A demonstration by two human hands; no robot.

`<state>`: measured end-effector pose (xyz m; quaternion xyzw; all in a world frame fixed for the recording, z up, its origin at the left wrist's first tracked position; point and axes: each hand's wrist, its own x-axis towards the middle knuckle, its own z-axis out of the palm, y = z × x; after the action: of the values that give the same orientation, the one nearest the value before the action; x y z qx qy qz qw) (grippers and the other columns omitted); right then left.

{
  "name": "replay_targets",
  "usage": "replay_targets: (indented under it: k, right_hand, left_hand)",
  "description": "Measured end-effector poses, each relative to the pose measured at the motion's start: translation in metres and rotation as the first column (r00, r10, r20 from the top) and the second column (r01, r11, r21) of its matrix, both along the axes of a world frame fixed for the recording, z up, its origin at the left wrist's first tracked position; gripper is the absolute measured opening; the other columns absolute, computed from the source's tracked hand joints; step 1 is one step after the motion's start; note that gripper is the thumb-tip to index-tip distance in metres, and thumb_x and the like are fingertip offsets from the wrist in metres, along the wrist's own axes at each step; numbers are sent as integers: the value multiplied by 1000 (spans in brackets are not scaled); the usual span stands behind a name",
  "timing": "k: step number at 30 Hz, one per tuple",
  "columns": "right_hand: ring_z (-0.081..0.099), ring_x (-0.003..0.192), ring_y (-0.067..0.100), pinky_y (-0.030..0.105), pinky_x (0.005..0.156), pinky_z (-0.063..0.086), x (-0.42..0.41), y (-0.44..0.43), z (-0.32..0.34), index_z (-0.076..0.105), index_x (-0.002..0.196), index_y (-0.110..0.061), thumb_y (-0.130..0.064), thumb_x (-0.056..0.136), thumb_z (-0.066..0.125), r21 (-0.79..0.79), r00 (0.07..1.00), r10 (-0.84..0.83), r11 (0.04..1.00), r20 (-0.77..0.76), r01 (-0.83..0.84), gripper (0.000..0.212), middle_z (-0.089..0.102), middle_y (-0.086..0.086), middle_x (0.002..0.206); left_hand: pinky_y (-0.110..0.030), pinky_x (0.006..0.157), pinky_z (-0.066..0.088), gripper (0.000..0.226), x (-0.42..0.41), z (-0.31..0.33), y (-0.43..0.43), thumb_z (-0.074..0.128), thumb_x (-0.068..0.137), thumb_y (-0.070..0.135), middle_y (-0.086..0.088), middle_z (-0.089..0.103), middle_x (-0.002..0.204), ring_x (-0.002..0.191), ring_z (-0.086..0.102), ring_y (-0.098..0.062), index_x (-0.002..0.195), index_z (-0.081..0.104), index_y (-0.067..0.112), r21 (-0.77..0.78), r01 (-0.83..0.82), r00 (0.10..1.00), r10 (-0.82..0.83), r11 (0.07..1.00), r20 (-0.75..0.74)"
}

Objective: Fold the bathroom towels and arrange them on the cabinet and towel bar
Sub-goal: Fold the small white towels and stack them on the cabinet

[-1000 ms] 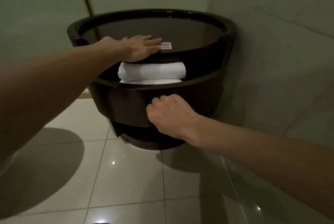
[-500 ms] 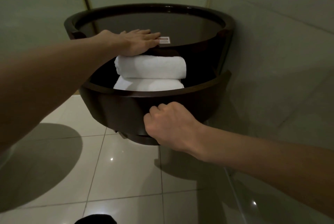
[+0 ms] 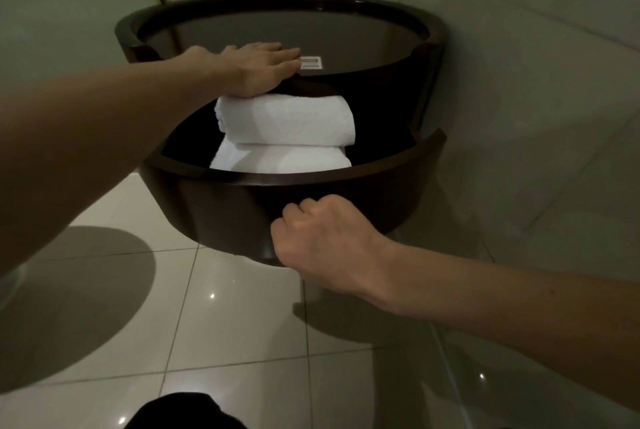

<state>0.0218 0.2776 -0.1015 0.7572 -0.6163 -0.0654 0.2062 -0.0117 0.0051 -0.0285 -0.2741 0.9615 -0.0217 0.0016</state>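
Observation:
A dark wooden round cabinet (image 3: 277,0) hangs in the corner of the wall. Its curved drawer (image 3: 388,193) is pulled out towards me. Inside lie two white folded towels, one rolled towel (image 3: 287,120) stacked on a lower towel (image 3: 277,160). My left hand (image 3: 256,68) rests flat, fingers straight, on the front edge of the cabinet top. My right hand (image 3: 322,238) is curled in a fist against the lower front of the drawer, fingers hooked under its edge.
A small label (image 3: 311,63) is stuck on the glossy cabinet top by my left fingertips. Pale walls (image 3: 536,116) close in behind and to the right. Shiny floor tiles (image 3: 225,324) lie below, and a dark shape (image 3: 180,411) shows at the bottom edge.
The drawer has slid further out towards me with my right hand on it. More of both towels shows. My left hand stays flat on the cabinet top.

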Motion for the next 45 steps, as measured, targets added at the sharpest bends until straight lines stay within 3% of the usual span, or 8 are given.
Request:
replay_targets:
  k: [13, 17, 20, 24, 29, 32, 37, 45]
  right_hand:
    - [53, 54, 12, 25, 48, 45, 3, 6, -3, 61, 79, -17, -17, 88, 60, -10, 999, 8, 1000, 32, -8, 9, 60, 0, 69]
    - [58, 59, 19, 29, 51, 48, 2, 9, -3, 57, 107, -11, -19, 95, 52, -42, 996, 32, 999, 81, -28, 15, 62, 7, 76]
    - [54, 50, 19, 27, 43, 35, 5, 9, 2, 51, 122, -10, -26, 96, 47, -88, 996, 8, 996, 91, 0, 31, 61, 7, 68]
    - [42, 39, 16, 24, 41, 26, 5, 5, 20, 60, 96, -13, -31, 92, 53, -187, 991, 9, 982, 133, 16, 20, 55, 1, 53]
    - [51, 43, 21, 27, 42, 36, -3, -7, 46, 61, 89, -12, -28, 89, 56, -380, 971, 80, 925, 223, 11, 17, 58, 3, 56]
    - [64, 68, 27, 38, 59, 51, -22, -24, 66, 63, 100, -11, -30, 85, 58, -431, 954, 38, 897, 297, 98, 25, 67, 8, 80]
    - [56, 107, 24, 39, 88, 48, -75, -56, 76, 49, 126, -20, -36, 86, 57, -248, 909, -123, 940, 398, 236, 45, 58, 5, 119]
    - [50, 105, 17, 30, 84, 42, -107, -88, 50, 34, 141, -27, -42, 79, 64, 103, 892, -270, 963, 362, 250, 70, 48, -1, 124]
  left_hand:
    - [-56, 113, 11, 59, -1, -1, -2, 9, 93, 66, 3, 12, 160, 146, 11, -23, 148, 12, 44, -10, -6, 1000, 6, 1000, 0]
    - [-54, 114, 10, 59, -1, 0, -2, 9, 92, 66, 3, 10, 160, 146, 10, -24, 148, 12, 45, -11, -6, 1000, 6, 1000, 0]
    - [-54, 114, 11, 59, 1, 1, 0, 10, 93, 65, 1, 9, 160, 146, 11, -25, 148, 14, 44, 9, 12, 1000, -12, 1000, -15]
    - [-53, 111, 18, 57, 9, 1, 6, 15, 94, 63, 1, 15, 159, 144, 19, -26, 147, 22, 42, -15, 100, 991, -101, 995, -82]
    - [-49, 111, 26, 53, 26, 12, 19, 19, 98, 54, -6, 27, 154, 140, 27, -27, 146, 30, 32, -84, 219, 963, -229, 972, -140]
    - [-47, 104, 35, 59, 42, 21, 35, 20, 93, 51, -10, 41, 142, 131, 39, -28, 141, 40, 24, -131, 310, 928, -330, 942, -175]
    - [-43, 94, 38, 48, 64, 21, 45, 30, 96, 45, -12, 46, 129, 116, 46, -31, 136, 45, 25, -234, 342, 919, -376, 910, -118]
    - [-34, 91, 38, 58, 90, 1, 45, 39, 89, 59, -2, 42, 122, 105, 42, -16, 139, 39, 30, -145, 307, 949, -314, 941, -31]
